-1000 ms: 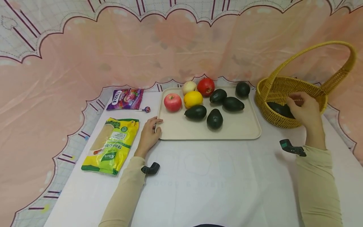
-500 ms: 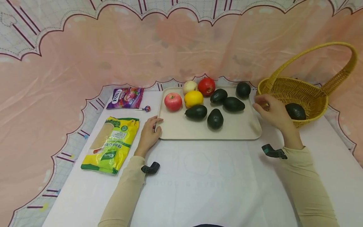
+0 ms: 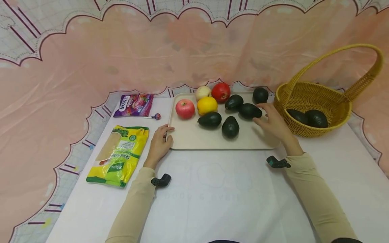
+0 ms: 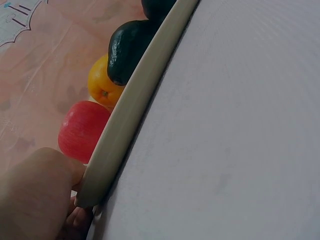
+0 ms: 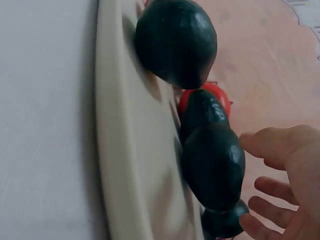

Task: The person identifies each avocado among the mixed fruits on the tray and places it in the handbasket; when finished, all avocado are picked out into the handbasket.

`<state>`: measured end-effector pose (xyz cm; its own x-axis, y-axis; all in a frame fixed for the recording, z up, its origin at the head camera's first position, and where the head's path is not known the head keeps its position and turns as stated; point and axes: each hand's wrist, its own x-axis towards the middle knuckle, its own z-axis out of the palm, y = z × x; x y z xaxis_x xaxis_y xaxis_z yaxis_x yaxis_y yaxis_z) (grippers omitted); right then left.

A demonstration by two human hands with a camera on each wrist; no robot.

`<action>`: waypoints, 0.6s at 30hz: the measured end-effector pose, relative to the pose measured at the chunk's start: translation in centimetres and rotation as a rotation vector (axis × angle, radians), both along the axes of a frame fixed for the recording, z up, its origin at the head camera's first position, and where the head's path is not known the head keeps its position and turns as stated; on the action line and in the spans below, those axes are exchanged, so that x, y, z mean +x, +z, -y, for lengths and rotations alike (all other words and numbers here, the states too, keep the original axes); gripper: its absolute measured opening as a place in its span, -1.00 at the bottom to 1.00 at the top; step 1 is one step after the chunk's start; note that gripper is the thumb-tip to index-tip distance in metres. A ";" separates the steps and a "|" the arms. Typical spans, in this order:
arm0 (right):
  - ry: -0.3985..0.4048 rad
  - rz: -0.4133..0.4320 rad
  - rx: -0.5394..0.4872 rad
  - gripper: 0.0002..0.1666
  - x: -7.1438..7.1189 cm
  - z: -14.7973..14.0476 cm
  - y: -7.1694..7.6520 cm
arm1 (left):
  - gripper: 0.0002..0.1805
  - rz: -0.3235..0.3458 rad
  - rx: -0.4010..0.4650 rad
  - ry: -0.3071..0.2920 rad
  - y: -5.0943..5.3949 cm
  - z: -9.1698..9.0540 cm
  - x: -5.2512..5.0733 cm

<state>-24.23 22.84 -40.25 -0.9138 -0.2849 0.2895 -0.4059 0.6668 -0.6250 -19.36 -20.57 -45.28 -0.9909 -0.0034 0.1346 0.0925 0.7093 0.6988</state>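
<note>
Cloth (image 3: 218, 195), white and flat, lies below the fingers of both hands. The right arm (image 3: 319, 199), in a tan sleeve, has just swung from the golden woven basket (image 3: 307, 132) with the tall handle to the flat cream tray (image 3: 197, 140), which I think means that trip to the basket is done. The basket is to the right of the right fingers, and two dark green avocados (image 3: 316, 118) sit in it side by side. The tray is between the left fingers and the right ones, full of fruit. Left of the left fingers is a shiny yellow and green bag (image 3: 118, 157), with a small purple bag (image 3: 133, 105) farther back. The right hand (image 3: 273, 125) has its fingers spread, with nothing in them; they are just beside a dark green, egg-shaped avocado (image 3: 249, 111) on the tray, and I cannot tell if they touch it. The left hand (image 3: 159, 145) grips the tray's left edge. Between the fingers are four more avocados (image 3: 230, 127), a pink-red apple (image 3: 185, 109), a red round fruit (image 3: 221, 92), a yellow one (image 3: 207, 106) and a pale one (image 3: 202, 93). Past the left fingertips is a tiny lollipop (image 3: 157, 116).
</note>
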 end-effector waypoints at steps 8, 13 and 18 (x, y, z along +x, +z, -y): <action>0.012 0.021 0.059 -0.21 -1.5 0.9 -0.7 | -0.64 -0.030 0.014 -0.014 -0.1 -0.3 0.3; -0.054 0.023 0.083 -0.24 -1.8 1.3 -1.2 | -0.64 -0.023 0.020 -0.015 0.0 -0.3 0.3; -0.105 0.045 0.035 -0.28 -1.8 1.8 -1.2 | -0.64 -0.023 0.014 -0.008 0.4 -0.2 0.4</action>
